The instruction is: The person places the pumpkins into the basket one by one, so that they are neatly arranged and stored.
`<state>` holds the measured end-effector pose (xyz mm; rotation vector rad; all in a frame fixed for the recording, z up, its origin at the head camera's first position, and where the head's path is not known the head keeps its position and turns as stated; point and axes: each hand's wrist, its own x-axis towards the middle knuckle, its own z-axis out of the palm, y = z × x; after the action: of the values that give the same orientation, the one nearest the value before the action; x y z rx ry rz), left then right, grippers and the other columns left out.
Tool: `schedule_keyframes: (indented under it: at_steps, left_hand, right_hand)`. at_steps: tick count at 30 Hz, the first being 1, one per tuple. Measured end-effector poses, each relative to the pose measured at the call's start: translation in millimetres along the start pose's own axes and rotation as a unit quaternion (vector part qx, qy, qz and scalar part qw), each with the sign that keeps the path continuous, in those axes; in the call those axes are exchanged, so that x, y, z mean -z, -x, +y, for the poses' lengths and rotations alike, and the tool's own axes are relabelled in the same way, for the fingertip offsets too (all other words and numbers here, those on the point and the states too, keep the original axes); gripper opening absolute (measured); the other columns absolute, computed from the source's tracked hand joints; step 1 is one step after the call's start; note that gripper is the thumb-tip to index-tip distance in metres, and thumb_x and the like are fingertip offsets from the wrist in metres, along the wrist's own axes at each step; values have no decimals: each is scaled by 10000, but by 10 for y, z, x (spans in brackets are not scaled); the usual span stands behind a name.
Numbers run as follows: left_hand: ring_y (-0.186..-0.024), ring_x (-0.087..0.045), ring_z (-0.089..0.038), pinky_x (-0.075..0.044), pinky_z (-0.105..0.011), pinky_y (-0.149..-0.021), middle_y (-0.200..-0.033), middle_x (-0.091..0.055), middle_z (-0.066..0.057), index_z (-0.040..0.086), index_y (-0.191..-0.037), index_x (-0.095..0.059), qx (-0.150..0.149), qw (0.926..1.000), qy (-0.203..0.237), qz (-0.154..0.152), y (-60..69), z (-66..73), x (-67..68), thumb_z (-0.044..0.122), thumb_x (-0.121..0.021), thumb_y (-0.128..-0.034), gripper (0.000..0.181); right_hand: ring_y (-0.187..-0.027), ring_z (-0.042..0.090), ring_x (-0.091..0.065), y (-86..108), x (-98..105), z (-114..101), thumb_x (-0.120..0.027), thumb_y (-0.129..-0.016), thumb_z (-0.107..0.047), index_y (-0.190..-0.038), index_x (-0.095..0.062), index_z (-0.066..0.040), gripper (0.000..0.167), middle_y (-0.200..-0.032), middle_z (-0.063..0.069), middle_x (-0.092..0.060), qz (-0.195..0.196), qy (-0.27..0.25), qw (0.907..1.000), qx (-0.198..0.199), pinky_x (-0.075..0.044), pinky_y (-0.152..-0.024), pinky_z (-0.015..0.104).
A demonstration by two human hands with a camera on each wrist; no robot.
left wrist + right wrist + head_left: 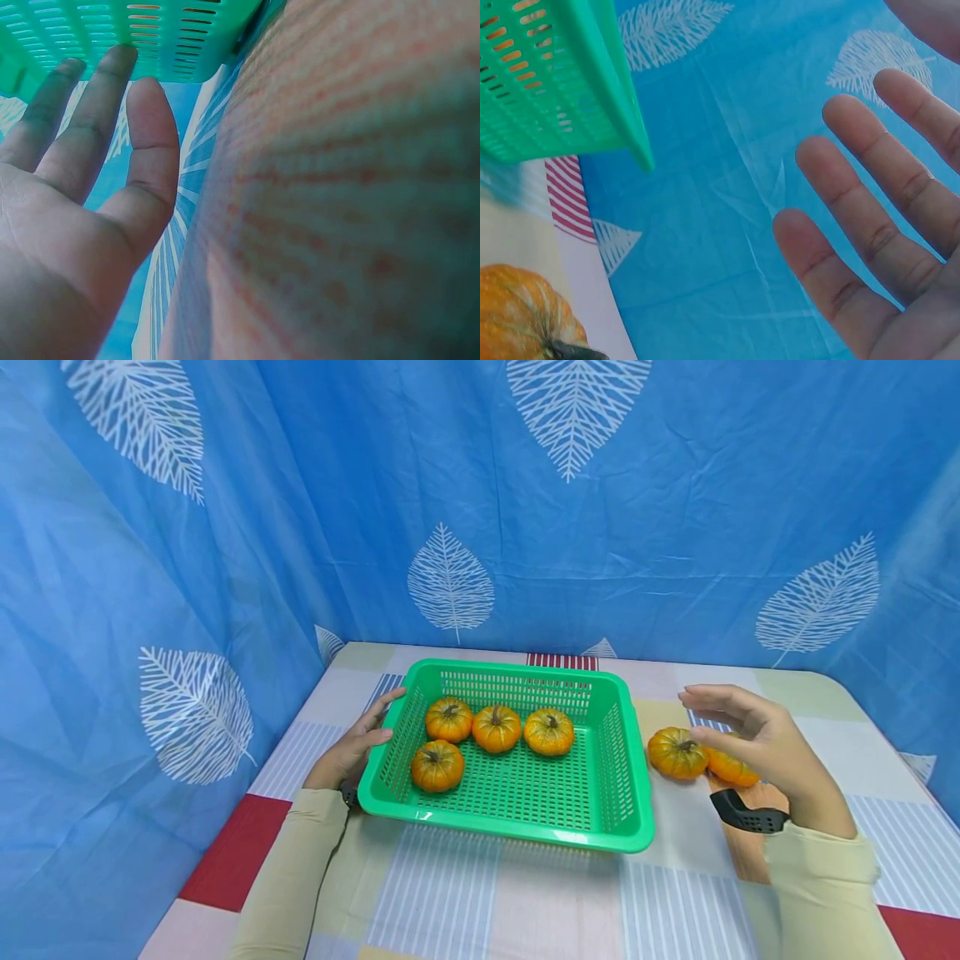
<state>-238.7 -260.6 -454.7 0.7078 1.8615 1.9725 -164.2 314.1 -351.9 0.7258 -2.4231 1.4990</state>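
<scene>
A green plastic basket with slotted walls stands on the table, and several small orange pumpkins lie in its left and back part. At its left side is my left hand, fingers extended; in the left wrist view the fingertips overlap the slotted wall, and whether they touch it I cannot tell. My right hand hovers with spread fingers right of the basket, holding nothing. Close by it on the table sit two more pumpkins, one in plain sight and the other partly hidden behind the hand.
A patchwork-patterned cloth covers the table. Blue curtains with white leaf prints hang behind it and along both sides. Each wrist wears a dark band, the right one more visible.
</scene>
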Motion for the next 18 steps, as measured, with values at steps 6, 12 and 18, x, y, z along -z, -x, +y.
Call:
schedule_keyframes:
  at_steps: [6,12,18]
  left_hand:
    - [-1305,-561,-79,-568,-299,-1053,-1673,-93,-402,262,-1709,-237,20,10000,59,-8,-1,-2,4,337,-604,-1098,716]
    - [-1312,-561,-70,-563,-318,-1068,-1677,-82,-411,261,-1714,-229,-16,10000,-5,-28,4,-6,15,344,-602,-1102,722]
    - [-1305,-568,-71,-570,-320,-1061,-1666,-87,-420,265,-1711,-239,-70,9999,-39,-66,-4,-7,14,349,-613,-1097,724]
  right_hand:
    - [-1184,-13,-665,51,90,21,-681,-954,195,-1415,-634,80,478,-1335,-165,-707,242,78,9996,-149,-514,-988,89]
    - [-1162,9,-684,119,212,112,-660,-947,225,-1437,-639,55,518,-1315,-116,-735,423,-390,9981,-228,-523,-965,85]
    - [-1142,-22,-684,202,347,215,-649,-979,192,-1474,-654,-50,552,-1306,-143,-730,591,-355,9964,-491,-535,-916,75]
